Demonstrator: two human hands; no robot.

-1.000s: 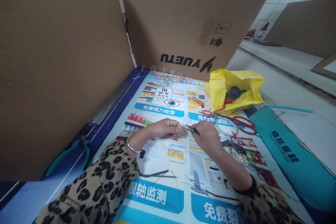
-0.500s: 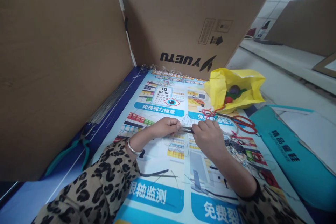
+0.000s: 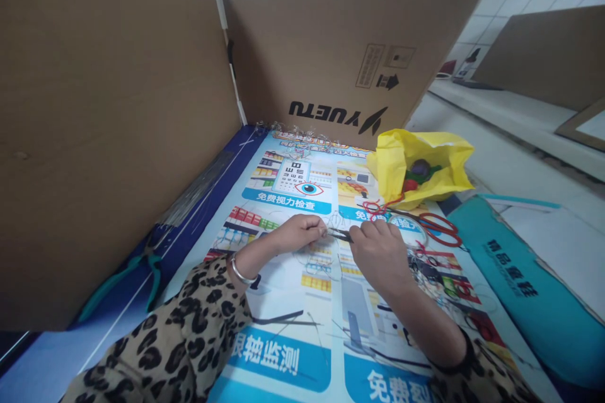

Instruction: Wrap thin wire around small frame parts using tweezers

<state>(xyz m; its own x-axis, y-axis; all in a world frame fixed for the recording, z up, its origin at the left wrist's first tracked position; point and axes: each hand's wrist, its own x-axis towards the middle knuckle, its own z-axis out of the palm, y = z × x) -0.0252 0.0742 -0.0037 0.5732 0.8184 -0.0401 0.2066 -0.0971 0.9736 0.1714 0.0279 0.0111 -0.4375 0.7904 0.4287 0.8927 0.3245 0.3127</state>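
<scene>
My left hand (image 3: 299, 233) is closed in a pinch on a piece of thin wire, most of it too fine to make out. From the right, my right hand (image 3: 379, 255) is wrapped round a pair of pliers (image 3: 341, 235). Their narrow dark jaws point left and end close to my left fingertips. The handles are hidden in my fist. Fine loops of wire (image 3: 337, 219) rise just behind the jaws. Beneath both hands lies a printed poster (image 3: 288, 201) with an eye chart.
Teal-handled pliers (image 3: 150, 264) and a bundle of straight wires (image 3: 196, 192) lie at left, beside a cardboard wall (image 3: 118, 107). Toward the right are red-handled scissors (image 3: 439, 230), a yellow bag (image 3: 392, 167) holding yarn-like balls, tangled wire pieces (image 3: 432, 271) and a teal box (image 3: 524, 289).
The view has shifted slightly. The pliers' jaws look a little farther from my left fingertips and slightly more apart; both hands stay in nearly the same place.
</scene>
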